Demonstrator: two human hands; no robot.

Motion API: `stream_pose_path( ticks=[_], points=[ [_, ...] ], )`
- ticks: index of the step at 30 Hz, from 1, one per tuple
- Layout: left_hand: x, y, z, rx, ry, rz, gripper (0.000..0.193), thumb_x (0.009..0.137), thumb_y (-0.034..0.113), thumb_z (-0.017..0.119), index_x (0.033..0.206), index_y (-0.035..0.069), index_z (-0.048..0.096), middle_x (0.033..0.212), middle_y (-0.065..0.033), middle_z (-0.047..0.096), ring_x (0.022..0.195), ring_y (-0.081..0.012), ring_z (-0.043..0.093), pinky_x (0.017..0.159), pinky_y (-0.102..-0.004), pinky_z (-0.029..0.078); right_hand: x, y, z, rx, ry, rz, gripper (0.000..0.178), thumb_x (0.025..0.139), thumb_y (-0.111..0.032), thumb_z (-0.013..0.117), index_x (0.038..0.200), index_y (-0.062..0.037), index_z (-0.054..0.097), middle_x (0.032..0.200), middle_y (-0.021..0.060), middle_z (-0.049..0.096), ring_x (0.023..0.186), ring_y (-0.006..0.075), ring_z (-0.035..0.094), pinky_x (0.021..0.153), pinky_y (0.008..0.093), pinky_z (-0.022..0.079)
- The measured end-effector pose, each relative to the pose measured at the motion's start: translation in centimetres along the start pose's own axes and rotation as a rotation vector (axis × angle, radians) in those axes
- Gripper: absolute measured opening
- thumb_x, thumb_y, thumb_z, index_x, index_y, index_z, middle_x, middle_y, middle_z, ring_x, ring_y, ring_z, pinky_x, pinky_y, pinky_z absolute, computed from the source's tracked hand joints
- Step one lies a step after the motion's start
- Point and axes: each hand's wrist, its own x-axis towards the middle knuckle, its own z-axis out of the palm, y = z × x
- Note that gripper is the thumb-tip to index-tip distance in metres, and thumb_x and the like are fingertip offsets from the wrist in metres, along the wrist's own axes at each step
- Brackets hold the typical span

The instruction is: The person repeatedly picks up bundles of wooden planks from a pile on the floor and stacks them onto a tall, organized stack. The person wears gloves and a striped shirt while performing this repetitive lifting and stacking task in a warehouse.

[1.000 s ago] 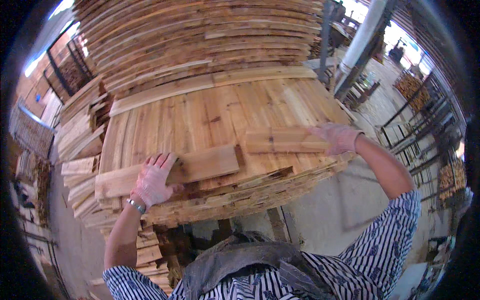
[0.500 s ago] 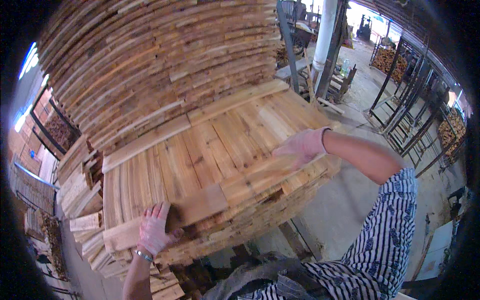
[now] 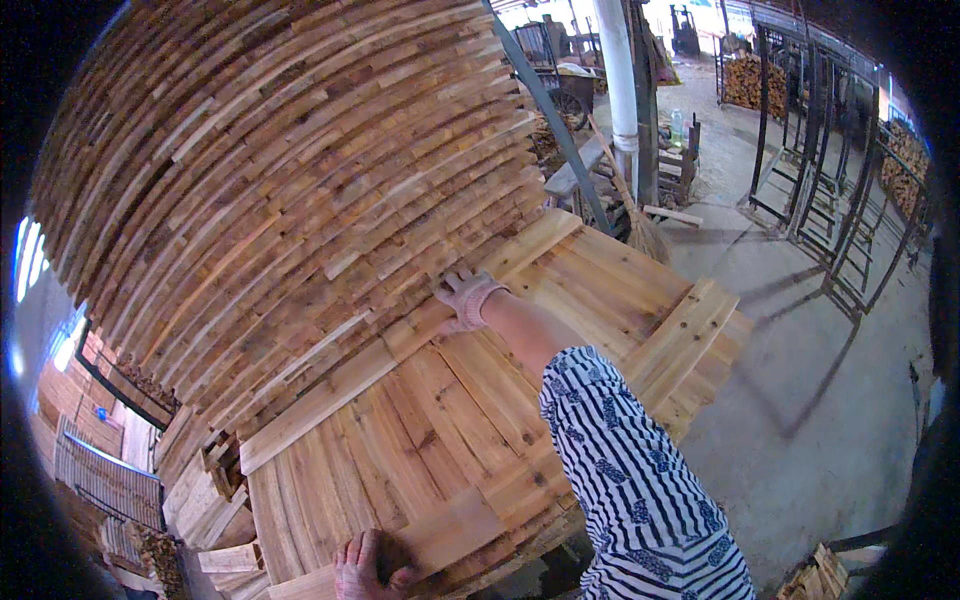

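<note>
A layer of pale brown wooden boards [image 3: 400, 440] lies side by side on top of a stack in front of me. Along its near edge a crosswise board [image 3: 455, 530] rests, and my left hand [image 3: 368, 567] lies on it, thumb apart from the fingers; the wrist is cut off by the lower edge. My right hand [image 3: 466, 300], in a pinkish glove, reaches across to the far crosswise board [image 3: 340, 395]. Its fingers are spread and touch the far side, against the piled planks. My right forearm and striped sleeve hide part of the layer.
A tall wall of stacked planks [image 3: 300, 200] rises directly behind the layer. Beyond its right end stand a slanted metal bar, a white post [image 3: 615, 80] and a broom [image 3: 645, 235]. Black metal racks [image 3: 830, 170] stand on the concrete floor at right. Loose boards [image 3: 215, 500] lie at left.
My right hand has moved from the near right edge to the far crosswise board. My left hand stays on the near board. The view has shifted, so the stack sits lower.
</note>
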Motion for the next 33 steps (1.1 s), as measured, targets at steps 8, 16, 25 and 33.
stream_pose_path(
  ticks=[8, 16, 25, 33],
  points=[
    [0.3, 0.3, -0.5, 0.015, -0.109, -0.075, 0.075, 0.087, 0.040, 0.072, 0.146, 0.003, 0.047, 0.137, -0.0284, 0.053, 0.122, -0.0517, 0.048, 0.104, -0.0589, 0.042, -3.4, 0.5, -2.2, 0.017, -0.208, -0.176, 0.095, 0.083, -0.078, 0.055, 0.151, -0.0132, 0.046, 0.149, 0.0191, 0.047, 0.134, 0.0386, 0.048, 0.111, 0.0497, 0.041],
    [0.4, 0.1, -0.2, 0.082, -0.051, -0.026, 0.073, 0.092, 0.047, 0.066, 0.149, 0.006, 0.047, 0.142, -0.0280, 0.051, 0.129, -0.0515, 0.045, 0.109, -0.0585, 0.038, 1.4, 1.8, 0.9, 0.108, 0.080, -0.104, 0.103, 0.081, -0.081, 0.058, 0.155, -0.0111, 0.039, 0.152, 0.0198, 0.044, 0.137, 0.0401, 0.044, 0.114, 0.0514, 0.037],
    [0.3, -1.1, 0.3, 0.120, -0.090, -0.001, 0.077, 0.090, 0.050, 0.064, 0.148, 0.004, 0.045, 0.140, -0.0278, 0.051, 0.127, -0.0516, 0.045, 0.108, -0.0614, 0.037, -4.5, 0.1, -0.1, 0.053, -0.092, -0.027, 0.102, 0.083, -0.083, 0.053, 0.155, -0.0115, 0.038, 0.147, 0.0170, 0.049, 0.137, 0.0358, 0.045, 0.115, 0.0576, 0.031],
    [0.5, 0.0, 0.0, 0.091, -0.081, -0.023, 0.079, 0.090, 0.055, 0.063, 0.147, 0.004, 0.046, 0.138, -0.0280, 0.052, 0.122, -0.0517, 0.048, 0.106, -0.0617, 0.038, -5.2, 0.4, -0.5, 0.071, -0.075, -0.044, 0.098, 0.084, -0.082, 0.052, 0.152, -0.0122, 0.042, 0.145, 0.0150, 0.051, 0.136, 0.0350, 0.046, 0.115, 0.0588, 0.029]
  ],
)
